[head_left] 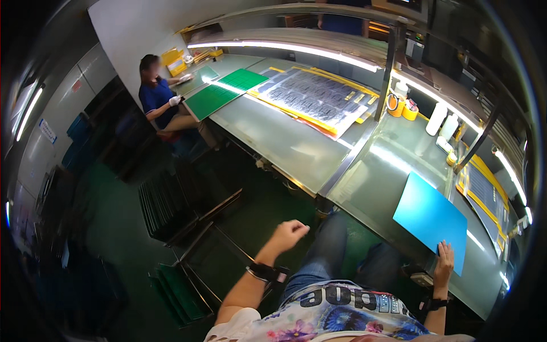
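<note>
Our right hand lies with its grip spread flat, fingers straight and side by side on top of a blue sheet, near the lower end of its front edge; nothing is clasped there. Our left hand is off in the air, just beside our left thigh, its fingers curled in; we see nothing in it, but cannot tell whether that grip is fully closed. The sheet lies flat on the tabletop in front of us, toward our right, its front edge near the tabletop's own front edge. Bare surface stretches left of it as far as the seam; beyond it, well apart, stand white bottles, and near its right side lies a dark printed film edged in yellow. The sheet's long axis slants from upper left to lower right, roughly along the tabletop's front edge.
</note>
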{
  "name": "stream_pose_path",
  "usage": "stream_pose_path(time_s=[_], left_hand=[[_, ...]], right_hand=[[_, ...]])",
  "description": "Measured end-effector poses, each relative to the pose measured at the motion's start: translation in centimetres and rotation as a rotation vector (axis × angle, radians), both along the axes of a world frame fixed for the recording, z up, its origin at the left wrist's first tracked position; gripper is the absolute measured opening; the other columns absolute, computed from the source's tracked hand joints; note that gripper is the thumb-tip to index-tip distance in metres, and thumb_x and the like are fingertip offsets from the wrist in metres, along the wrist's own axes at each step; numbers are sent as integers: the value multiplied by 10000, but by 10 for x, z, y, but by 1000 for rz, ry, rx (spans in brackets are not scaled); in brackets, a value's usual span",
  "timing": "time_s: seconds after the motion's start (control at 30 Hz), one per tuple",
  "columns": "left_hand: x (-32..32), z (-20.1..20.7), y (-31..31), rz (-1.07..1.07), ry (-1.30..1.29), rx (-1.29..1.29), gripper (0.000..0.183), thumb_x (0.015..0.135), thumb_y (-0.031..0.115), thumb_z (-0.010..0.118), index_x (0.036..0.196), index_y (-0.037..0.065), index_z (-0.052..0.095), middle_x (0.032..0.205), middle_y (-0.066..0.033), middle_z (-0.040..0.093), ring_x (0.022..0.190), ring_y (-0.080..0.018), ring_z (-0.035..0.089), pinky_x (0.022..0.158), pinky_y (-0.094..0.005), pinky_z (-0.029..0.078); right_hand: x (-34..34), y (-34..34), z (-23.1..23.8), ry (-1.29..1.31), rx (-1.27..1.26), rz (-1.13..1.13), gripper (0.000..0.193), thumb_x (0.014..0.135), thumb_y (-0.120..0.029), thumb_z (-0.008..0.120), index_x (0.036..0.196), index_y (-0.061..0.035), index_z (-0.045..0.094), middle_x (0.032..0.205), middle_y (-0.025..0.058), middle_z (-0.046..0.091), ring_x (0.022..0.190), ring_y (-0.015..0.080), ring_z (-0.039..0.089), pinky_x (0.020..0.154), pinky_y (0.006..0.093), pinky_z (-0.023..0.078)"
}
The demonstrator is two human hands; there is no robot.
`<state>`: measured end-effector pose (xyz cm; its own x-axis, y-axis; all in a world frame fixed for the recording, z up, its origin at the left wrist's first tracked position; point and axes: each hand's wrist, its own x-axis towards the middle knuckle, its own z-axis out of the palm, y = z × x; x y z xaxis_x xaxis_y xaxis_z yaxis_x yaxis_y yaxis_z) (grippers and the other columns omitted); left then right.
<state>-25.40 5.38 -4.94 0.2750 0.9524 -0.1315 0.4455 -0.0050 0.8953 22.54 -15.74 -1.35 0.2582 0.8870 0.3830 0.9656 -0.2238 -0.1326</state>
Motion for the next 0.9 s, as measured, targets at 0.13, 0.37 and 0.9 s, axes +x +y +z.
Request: stream_pose_path(time_s=[0.13,0.37,0.9], left_hand=[[-50,65,63,-21,213,200,255,813,258,668,903,20,671,757,-88,668,685,-127,613,633,-278,490],[-61,128,233,-26,477,370,312,775,314,651,867,16,669,827,-146,673,784,-248,655,735,-337,504],[159,-36,401,403,-944,-652,423,916,273,533,1200,-26,439,1061,-169,539,944,-287,566,751,-374,512]], right_hand=[[12,-15,0,115,-210,23,387,786,-70,585,1171,-28,571,1308,148,492,1266,367,382,1077,491,238],[62,88,147,-13,-195,202,377,703,-141,659,1048,2,606,1146,222,564,1109,404,486,967,476,358],[-12,363,72,-210,-649,596,393,810,-330,630,1142,-126,583,1009,106,625,968,294,583,832,384,460]])
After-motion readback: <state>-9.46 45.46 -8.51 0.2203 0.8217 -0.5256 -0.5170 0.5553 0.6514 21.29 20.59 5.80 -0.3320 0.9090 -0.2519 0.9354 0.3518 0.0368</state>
